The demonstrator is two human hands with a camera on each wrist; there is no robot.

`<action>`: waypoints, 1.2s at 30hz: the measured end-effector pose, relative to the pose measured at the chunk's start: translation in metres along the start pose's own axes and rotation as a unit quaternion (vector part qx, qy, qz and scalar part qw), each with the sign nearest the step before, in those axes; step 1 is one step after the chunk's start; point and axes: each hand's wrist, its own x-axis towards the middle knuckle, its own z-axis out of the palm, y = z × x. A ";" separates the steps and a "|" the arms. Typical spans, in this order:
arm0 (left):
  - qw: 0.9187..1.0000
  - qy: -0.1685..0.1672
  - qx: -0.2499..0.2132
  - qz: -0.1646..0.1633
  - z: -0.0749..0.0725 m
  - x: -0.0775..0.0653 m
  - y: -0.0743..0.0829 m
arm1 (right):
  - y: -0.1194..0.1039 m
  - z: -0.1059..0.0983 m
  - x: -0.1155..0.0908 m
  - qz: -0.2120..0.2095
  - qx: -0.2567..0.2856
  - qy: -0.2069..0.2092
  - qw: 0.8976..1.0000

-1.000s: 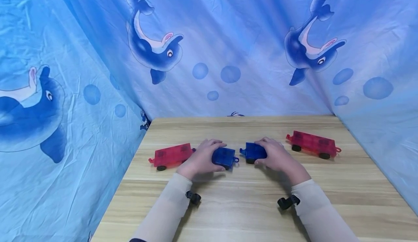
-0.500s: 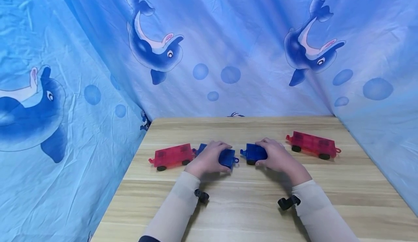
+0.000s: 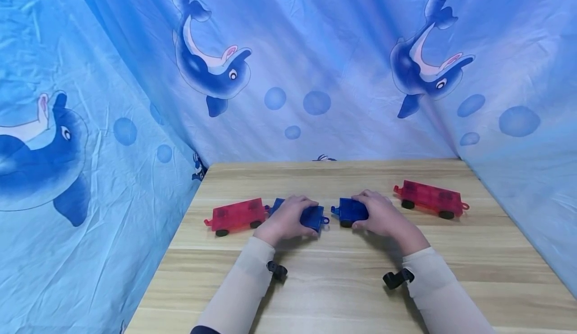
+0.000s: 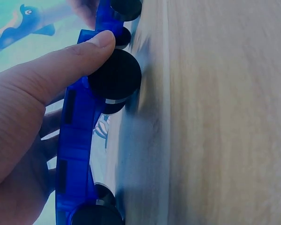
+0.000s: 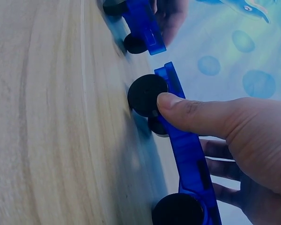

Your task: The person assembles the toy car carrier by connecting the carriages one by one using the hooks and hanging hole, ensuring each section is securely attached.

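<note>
Two translucent blue toy train cars with black wheels sit near the middle of the wooden table. My left hand (image 3: 290, 219) grips the left blue train car (image 3: 312, 219) from above, its thumb on the near side by a wheel (image 4: 116, 75). With thumb and fingers on opposite sides, my right hand (image 3: 383, 214) holds the right blue train car (image 3: 350, 210), hiding its right part. A small gap separates the left car's ring (image 3: 325, 221) from the right car's hook (image 3: 334, 210).
A red toy train car (image 3: 236, 216) lies left of the left blue one, their ends close; whether they are linked I cannot tell. Another red train car (image 3: 430, 199) stands behind and right of my right hand. Blue dolphin-print cloth (image 3: 351, 138) borders the table (image 3: 324, 294).
My left hand has shifted right along its blue train car, uncovering the car's left end. My right hand and the red cars stay about where they were.
</note>
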 end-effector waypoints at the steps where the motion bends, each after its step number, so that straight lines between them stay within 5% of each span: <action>1: 1.000 0.001 -0.003 -0.001 0.000 0.000 0.000 | 0.001 0.000 0.000 0.000 0.000 0.000 1.000; 11: 0.999 0.020 -0.035 -0.004 -0.002 -0.001 -0.001 | 0.004 0.001 0.000 -0.001 -0.004 -0.007 1.000; 36: 0.999 0.041 -0.032 -0.011 -0.001 0.003 0.003 | -0.005 -0.001 -0.003 -0.007 0.056 -0.036 0.998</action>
